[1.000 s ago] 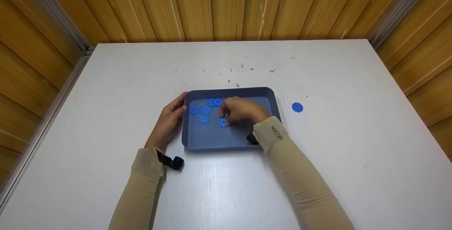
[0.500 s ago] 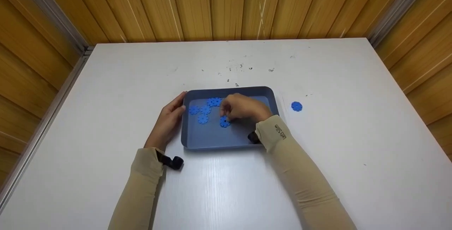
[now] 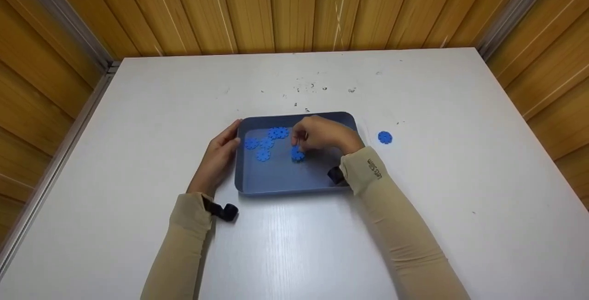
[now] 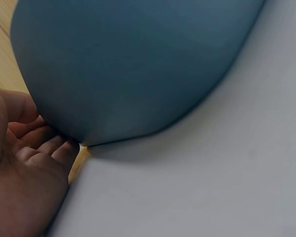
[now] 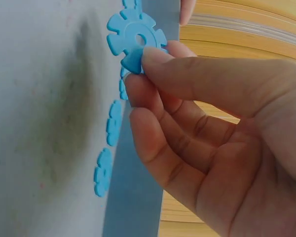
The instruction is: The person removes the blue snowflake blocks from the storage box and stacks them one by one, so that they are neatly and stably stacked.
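While right fingers (image 5: pixel 148 133) pinch blue disc (image 5: pixel 127 35) | round face fronts wrist camera (image 3: pixel 336 175) | left fingers (image 3: pixel 228 132) touch tray (image 3: pixel 276 178)

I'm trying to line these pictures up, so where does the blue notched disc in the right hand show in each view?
Head: near the middle, the disc at the fingertips of the right hand.
Left wrist: not in it; the left hand shows there.
Right wrist: near the top, left of centre, the disc pinched by thumb and fingers.
Shared landmark: the tray, at least partly visible in all three views.
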`<state>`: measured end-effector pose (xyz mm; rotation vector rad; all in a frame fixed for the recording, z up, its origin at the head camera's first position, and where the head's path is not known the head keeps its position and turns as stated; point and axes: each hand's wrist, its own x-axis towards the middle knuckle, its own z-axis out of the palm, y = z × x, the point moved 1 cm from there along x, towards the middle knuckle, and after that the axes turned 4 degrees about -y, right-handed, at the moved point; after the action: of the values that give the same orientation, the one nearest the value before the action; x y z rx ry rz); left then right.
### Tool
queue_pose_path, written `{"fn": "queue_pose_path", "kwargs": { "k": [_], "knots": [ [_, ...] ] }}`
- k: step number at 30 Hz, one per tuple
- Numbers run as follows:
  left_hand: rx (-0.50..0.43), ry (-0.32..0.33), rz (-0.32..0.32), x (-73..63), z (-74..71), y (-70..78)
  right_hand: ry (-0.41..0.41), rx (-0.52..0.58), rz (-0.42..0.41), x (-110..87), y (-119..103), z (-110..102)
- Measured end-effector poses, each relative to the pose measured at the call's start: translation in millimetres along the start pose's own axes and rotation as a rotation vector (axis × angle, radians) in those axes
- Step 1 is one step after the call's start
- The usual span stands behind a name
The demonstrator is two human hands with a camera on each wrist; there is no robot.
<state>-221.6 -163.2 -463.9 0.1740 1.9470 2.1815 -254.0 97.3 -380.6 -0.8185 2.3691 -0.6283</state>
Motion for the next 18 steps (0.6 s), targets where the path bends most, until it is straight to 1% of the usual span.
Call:
{"fn": "queue_pose_path", "kwargs": {
  "k": [11, 18],
  "knots": [
    [-0.021, -0.008, -0.006, -1.3, 0.4, 0.2, 0.055, 0.020, -0.014, -17.7, 4.7, -11.7],
    [-0.014, -0.010, -0.008, -0.8, -0.4, -0.5, 0.095, 0.058, -0.019, -29.6, 12.0, -19.9]
  ]
}}
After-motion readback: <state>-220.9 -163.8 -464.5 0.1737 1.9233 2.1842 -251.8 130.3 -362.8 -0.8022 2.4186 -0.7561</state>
